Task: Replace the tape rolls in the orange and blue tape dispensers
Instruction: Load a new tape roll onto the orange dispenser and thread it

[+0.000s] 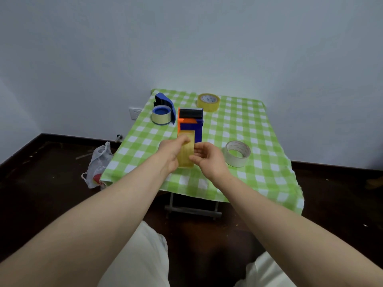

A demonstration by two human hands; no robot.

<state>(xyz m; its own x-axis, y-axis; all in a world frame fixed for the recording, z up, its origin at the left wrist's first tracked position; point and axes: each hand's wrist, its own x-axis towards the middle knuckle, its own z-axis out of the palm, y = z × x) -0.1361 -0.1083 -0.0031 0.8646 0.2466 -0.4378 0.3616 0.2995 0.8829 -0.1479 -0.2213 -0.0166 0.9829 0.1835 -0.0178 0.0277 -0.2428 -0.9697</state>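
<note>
An orange and blue tape dispenser (190,125) stands at the middle of the small table, its black cutter end pointing away from me. A yellowish tape roll (186,149) sits on edge at its near end. My left hand (173,151) grips the roll's left side and top. My right hand (207,158) pinches its right side with the fingertips. A blue tape dispenser (164,105) lies at the back left with a pale roll (161,116) mounted on its blue hub.
A yellow tape roll (208,102) lies flat at the back of the green checked tablecloth (259,129). A whitish roll (237,153) lies right of my hands. A plastic bag (97,164) sits on the dark floor left of the table. The wall is close behind.
</note>
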